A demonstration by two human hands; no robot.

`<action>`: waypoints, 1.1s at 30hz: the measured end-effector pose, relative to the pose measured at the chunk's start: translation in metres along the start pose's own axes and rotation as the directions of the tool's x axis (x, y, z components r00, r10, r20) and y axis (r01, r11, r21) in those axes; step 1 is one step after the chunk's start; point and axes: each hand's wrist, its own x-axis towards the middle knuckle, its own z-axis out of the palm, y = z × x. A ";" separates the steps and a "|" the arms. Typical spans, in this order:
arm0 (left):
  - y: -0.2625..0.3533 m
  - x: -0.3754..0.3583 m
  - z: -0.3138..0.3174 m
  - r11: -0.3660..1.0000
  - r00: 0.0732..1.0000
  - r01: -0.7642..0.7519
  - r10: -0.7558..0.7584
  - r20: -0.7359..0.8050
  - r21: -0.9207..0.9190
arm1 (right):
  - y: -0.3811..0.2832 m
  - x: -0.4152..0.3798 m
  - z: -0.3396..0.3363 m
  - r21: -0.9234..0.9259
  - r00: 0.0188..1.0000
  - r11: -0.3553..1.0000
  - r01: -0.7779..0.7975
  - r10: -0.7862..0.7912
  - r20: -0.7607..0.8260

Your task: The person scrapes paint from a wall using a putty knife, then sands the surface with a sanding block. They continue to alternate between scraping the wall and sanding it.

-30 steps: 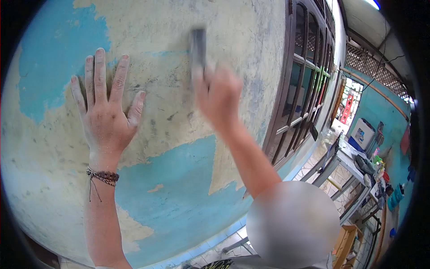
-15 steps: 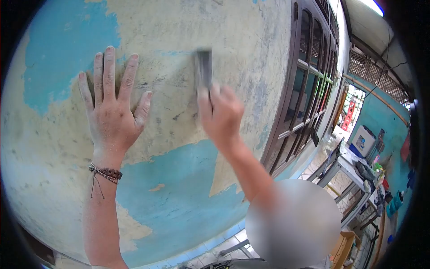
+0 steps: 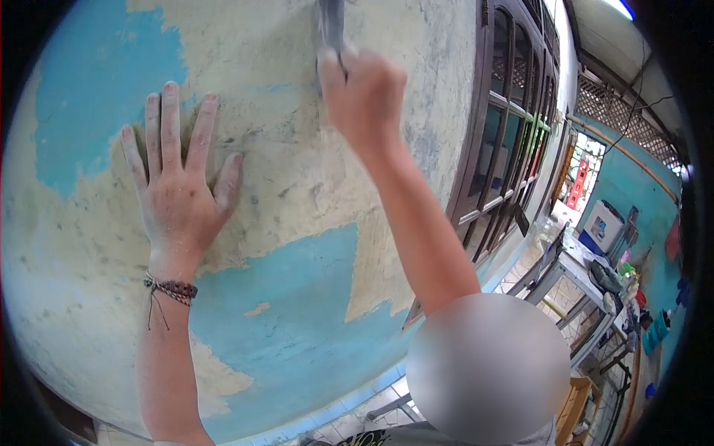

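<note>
My left hand (image 3: 178, 197) lies flat against the wall (image 3: 290, 182), fingers spread and dusted with pale powder. A braided bracelet (image 3: 178, 288) circles that wrist. My right hand (image 3: 370, 100) is closed around a scraper (image 3: 332, 30), whose dark flat blade points up at the wall and runs out at the top edge of the view. The scraper's handle is mostly hidden in my fingers, and slight blur covers it. Cream, scuffed surface surrounds both hands, with a blue paint patch (image 3: 104, 97) at upper left and another blue patch (image 3: 279, 312) below.
A dark-framed window (image 3: 465, 178) with bars borders the wall on the right. Further back are a cluttered table (image 3: 573, 271), a white-and-blue box (image 3: 601, 229) and a wooden crate (image 3: 574, 409) on the tiled floor. A blurred round area covers the lower middle right.
My right hand has slid up the wall with the scraper, carrying the blade to the top of the view. My left hand stays flat on the wall; the view has shifted slightly.
</note>
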 end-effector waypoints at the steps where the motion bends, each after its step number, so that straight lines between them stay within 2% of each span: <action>1: -0.001 0.001 0.000 1.000 1.000 0.005 -0.005 0.001 0.004 | 0.005 0.017 0.006 0.016 1.000 1.000 0.006 -0.005 -0.030; 2: -0.001 0.001 0.001 1.000 1.000 0.003 -0.003 -0.003 -0.001 | 0.006 0.023 0.009 0.035 0.999 0.999 0.008 -0.006 -0.054; 3: -0.002 0.001 0.001 1.000 1.000 0.003 -0.003 -0.005 -0.007 | -0.001 0.008 0.005 0.032 0.999 0.999 -0.044 0.045 -0.014; 5: -0.002 0.000 0.002 1.000 1.000 0.001 -0.001 -0.009 -0.024 | -0.024 -0.049 -0.015 0.016 0.988 0.990 -0.140 0.139 0.064; 8: -0.005 0.001 0.002 1.000 1.000 0.012 -0.013 -0.019 -0.023 | -0.047 -0.089 -0.026 0.139 0.967 0.957 -0.254 0.246 0.070; 11: -0.001 -0.001 0.002 1.000 1.000 0.007 -0.007 0.000 -0.028 | -0.010 -0.012 -0.009 -0.073 0.989 0.989 -0.131 0.135 0.064; 13: -0.002 0.000 0.002 1.000 1.000 0.018 -0.018 0.006 -0.021 | -0.001 0.012 -0.001 0.019 0.990 0.990 -0.141 0.141 0.030; 14: -0.003 0.000 0.002 1.000 1.000 0.015 -0.014 0.005 -0.022 | -0.001 0.014 0.001 0.063 0.988 0.986 -0.153 0.152 0.022; 16: -0.003 0.000 0.001 0.999 1.000 0.012 -0.013 -0.005 -0.033 | -0.020 -0.038 -0.012 -0.066 0.989 0.987 -0.145 0.147 0.026; 17: -0.002 -0.001 0.002 0.999 1.000 0.011 -0.011 -0.003 -0.038 | -0.032 -0.070 -0.019 -0.027 0.993 0.994 -0.110 0.111 0.035; 19: -0.003 -0.001 0.003 0.999 1.000 0.018 -0.018 -0.004 -0.030 | -0.052 -0.091 -0.026 0.120 0.972 0.965 -0.233 0.227 0.066; 22: -0.003 0.000 0.002 0.999 1.000 0.009 -0.010 -0.018 -0.041 | -0.026 -0.027 -0.009 0.054 0.994 0.993 -0.105 0.103 0.040; 25: -0.001 0.000 0.001 0.999 1.000 0.022 -0.022 -0.007 -0.025 | -0.014 0.012 0.007 0.058 0.999 0.998 -0.016 0.019 -0.051; 29: -0.003 -0.002 0.003 0.998 1.000 0.018 -0.020 -0.023 -0.060 | -0.052 -0.082 -0.024 0.096 0.977 0.973 -0.211 0.206 0.061; 33: -0.003 -0.001 0.002 0.998 1.000 0.016 -0.017 -0.019 -0.060 | -0.029 -0.033 -0.010 0.050 0.992 0.992 -0.116 0.113 0.049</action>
